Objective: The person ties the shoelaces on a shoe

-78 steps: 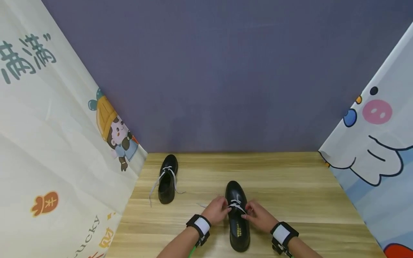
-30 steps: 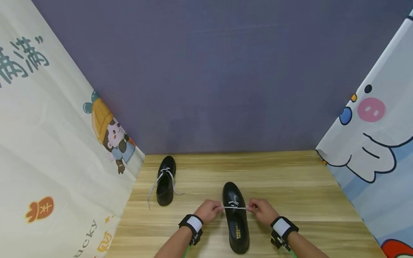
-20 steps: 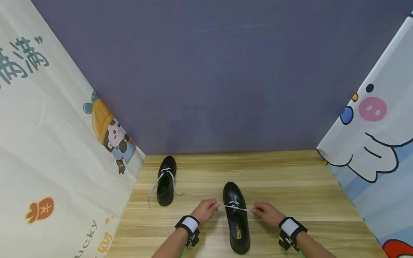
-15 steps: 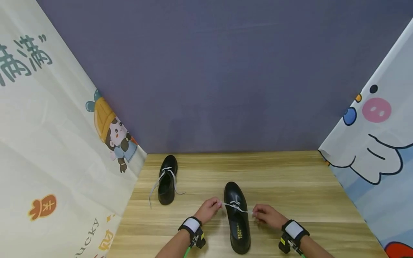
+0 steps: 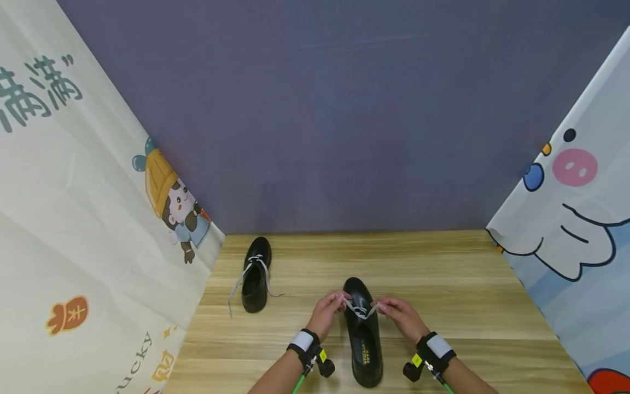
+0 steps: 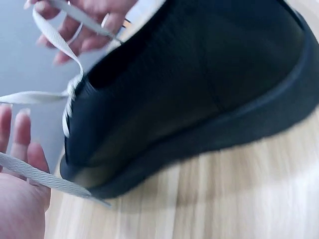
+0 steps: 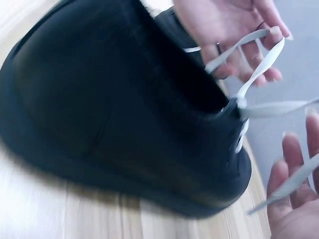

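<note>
A black lace-up shoe [image 5: 366,377] stands on the wood-grain surface, toe pointing away from me. Its white shoelace [image 5: 361,313] crosses itself in a knot at the throat, clear in the left wrist view as a twist of lace [image 6: 73,88]. On the shoe's left side my left hand [image 5: 326,313] pinches one lace between thumb and fingers, and the free end [image 6: 55,181] trails across the palm. My right hand [image 5: 402,319] pinches the other lace on the right side; in the right wrist view its tail [image 7: 291,184] hangs past the fingers.
A second black shoe [image 5: 255,305] with loose white laces sits farther back on the left. A dark grey-blue cloth [image 5: 344,137] rises behind the wood-grain surface [image 5: 443,262]. Printed white sheets [image 5: 98,219] flank both sides. Bands with small cameras [image 5: 325,365] circle my wrists.
The lace was stretched straight across the shoe about a second ago, then slackened. Both hands have since moved forward and closer together, the laces now angling up from the knot to the fingers.
</note>
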`<move>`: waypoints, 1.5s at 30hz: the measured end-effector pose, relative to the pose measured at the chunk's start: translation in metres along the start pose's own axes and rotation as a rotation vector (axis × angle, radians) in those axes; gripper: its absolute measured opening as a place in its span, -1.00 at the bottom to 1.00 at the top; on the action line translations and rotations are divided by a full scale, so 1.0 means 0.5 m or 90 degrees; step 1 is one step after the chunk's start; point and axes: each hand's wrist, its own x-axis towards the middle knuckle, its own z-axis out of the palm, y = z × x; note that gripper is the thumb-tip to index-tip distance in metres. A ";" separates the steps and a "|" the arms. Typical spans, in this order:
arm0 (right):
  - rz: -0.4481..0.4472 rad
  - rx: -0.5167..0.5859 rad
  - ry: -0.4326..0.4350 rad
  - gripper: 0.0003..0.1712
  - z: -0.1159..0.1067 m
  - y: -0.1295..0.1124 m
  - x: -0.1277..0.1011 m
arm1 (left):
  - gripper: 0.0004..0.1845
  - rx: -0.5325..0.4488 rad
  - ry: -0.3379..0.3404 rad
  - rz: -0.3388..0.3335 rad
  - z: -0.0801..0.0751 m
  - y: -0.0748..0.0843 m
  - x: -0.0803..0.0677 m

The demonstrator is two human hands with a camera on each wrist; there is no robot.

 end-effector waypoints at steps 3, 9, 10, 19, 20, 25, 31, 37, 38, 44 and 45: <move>0.006 0.064 0.014 -0.59 0.012 -0.003 0.012 | -0.62 -0.041 -0.006 0.000 0.008 0.000 0.006; 0.001 0.137 0.030 -0.59 0.035 -0.001 0.040 | -0.66 -0.085 -0.011 -0.014 0.018 -0.002 0.019; 0.002 0.147 0.040 -0.62 0.038 0.001 0.043 | -0.66 -0.087 -0.010 -0.018 0.020 -0.003 0.020; 0.034 0.188 0.150 -0.78 0.069 0.016 0.052 | -0.74 -0.083 0.068 -0.026 0.039 -0.017 0.026; 0.042 0.193 0.166 -0.78 0.072 0.017 0.052 | -0.74 -0.086 0.080 -0.022 0.041 -0.018 0.027; 0.077 0.206 0.245 -0.82 0.081 0.022 0.058 | -0.81 -0.103 0.118 -0.017 0.047 -0.024 0.034; 0.085 0.172 0.277 -0.84 0.087 0.022 0.060 | -0.84 -0.066 0.138 -0.042 0.051 -0.025 0.035; 0.107 0.111 0.302 -0.81 0.087 0.021 0.060 | -0.88 -0.044 0.108 -0.060 0.054 -0.020 0.033; 0.108 0.096 0.306 -0.81 0.086 0.022 0.060 | -0.89 -0.053 0.098 -0.059 0.054 -0.018 0.033; 0.088 0.055 0.303 -0.84 0.081 0.023 0.062 | -0.62 -0.136 0.082 -0.060 0.058 -0.019 0.036; 0.084 0.055 0.300 -0.81 0.081 0.023 0.062 | -0.59 -0.141 0.087 -0.061 0.059 -0.019 0.037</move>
